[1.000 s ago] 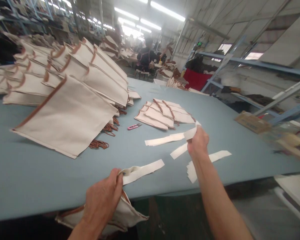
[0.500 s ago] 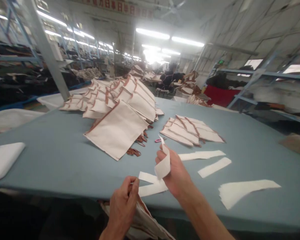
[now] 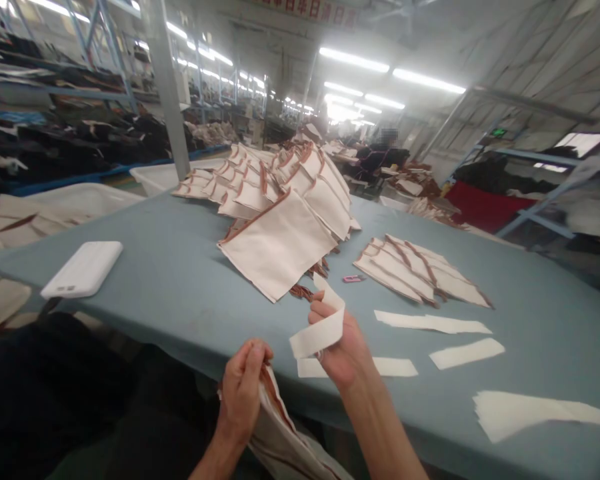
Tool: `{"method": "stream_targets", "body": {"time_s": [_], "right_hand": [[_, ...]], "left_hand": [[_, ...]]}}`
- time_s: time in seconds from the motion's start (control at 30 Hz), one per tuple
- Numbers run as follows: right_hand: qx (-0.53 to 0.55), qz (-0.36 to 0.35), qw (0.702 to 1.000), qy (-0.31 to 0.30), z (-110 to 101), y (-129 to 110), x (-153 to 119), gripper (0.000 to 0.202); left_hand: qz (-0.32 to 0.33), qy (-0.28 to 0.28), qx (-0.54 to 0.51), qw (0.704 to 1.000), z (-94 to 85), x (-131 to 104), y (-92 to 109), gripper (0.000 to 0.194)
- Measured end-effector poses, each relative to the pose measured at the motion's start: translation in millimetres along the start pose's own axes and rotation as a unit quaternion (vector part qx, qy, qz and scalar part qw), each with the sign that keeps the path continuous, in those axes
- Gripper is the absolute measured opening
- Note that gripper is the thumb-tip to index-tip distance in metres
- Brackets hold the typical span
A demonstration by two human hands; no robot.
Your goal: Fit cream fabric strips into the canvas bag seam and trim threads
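Tabletop: a wide blue-grey surface (image 3: pixel 180 267); the view has swung left over it, so more of its left side shows.
Large pile: overlapping cream fabric pieces (image 3: pixel 280 233) with brown edging, heaped toward the far side.
Small stack: similar pieces (image 3: pixel 410 267), fanned flat, right of the pile.
Held fabric: a cream piece with brown edging (image 3: pixel 285 433), hanging from the left hand in front of the near edge.
Right hand: it has drawn back (image 3: pixel 347 350) from over the loose strips a second ago; its grip is closed on one strip.
Left hand: its grip (image 3: pixel 243 383) is closed on the top of the held fabric.
White slab: a rounded flat block (image 3: pixel 87 267) at the left.
Lifted strip: off-white, curling over the right fingers (image 3: pixel 325 330), near the left hand but apart from the fabric; one strip is thus picked out, and both hands are occupied.
Loose strips: a fanned bundle (image 3: pixel 535 413) at the right; others lie between it and the right hand.
Snips: small and pink (image 3: pixel 353 279), just left of the small stack.
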State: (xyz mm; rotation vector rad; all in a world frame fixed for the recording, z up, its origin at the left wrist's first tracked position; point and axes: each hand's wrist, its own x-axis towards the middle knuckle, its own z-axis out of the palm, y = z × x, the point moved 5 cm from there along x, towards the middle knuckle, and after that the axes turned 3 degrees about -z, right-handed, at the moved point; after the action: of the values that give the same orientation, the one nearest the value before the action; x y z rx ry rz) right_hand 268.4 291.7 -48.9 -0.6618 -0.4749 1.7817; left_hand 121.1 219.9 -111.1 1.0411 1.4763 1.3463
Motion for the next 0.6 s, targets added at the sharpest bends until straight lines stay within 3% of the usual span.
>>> {"method": "stream_targets", "body": {"time_s": [0.17, 0.33, 0.43, 0.6], "right_hand": [[-0.016, 0.018, 1.000, -0.010, 14, 10, -5, 0.029], [-0.046, 0.000, 0.999, 0.013, 16, 17, -3, 0.042], [-0.078, -0.033, 0.996, 0.036, 13, 25, -4, 0.047], [-0.167, -0.119, 0.976, 0.070, 9, 29, -12, 0.049]], "left_hand": [[-0.037, -0.119, -0.035, 0.992, 11.9, -4, 3, 0.032], [-0.060, -0.202, -0.161, 0.964, 8.2, -22, 2, 0.053], [-0.091, -0.168, -0.221, 0.956, -0.5, -25, -4, 0.060], [-0.105, -0.056, -0.157, 0.980, -14.7, -24, -8, 0.052]]}}
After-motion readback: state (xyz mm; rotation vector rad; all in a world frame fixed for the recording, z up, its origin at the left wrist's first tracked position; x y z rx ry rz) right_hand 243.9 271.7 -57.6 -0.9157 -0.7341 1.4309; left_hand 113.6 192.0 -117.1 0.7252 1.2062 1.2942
